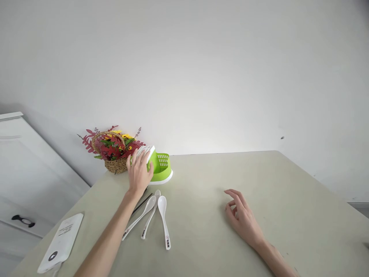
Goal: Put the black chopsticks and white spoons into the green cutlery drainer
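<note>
My left hand (138, 171) grips the left part of a green and white plastic utensil holder (161, 175), fingers over its white top and thumb at its front side. The holder has a slotted green basket section on its right and a white base; my hand hides much of its left part. Three white spoons (163, 207) lie fanned out on the table in front of it. Dark chopsticks (142, 204) lie beside them, partly covered by my left forearm. My right hand (240, 215) rests above the table at the right, holding nothing, fingers loosely bent and apart.
A wicker basket (115, 166) of red and yellow artificial flowers stands behind the holder, against the wall. A white power-bank-like slab (62, 242) with a cable lies at the table's left edge. A white cabinet (34, 181) is on the left.
</note>
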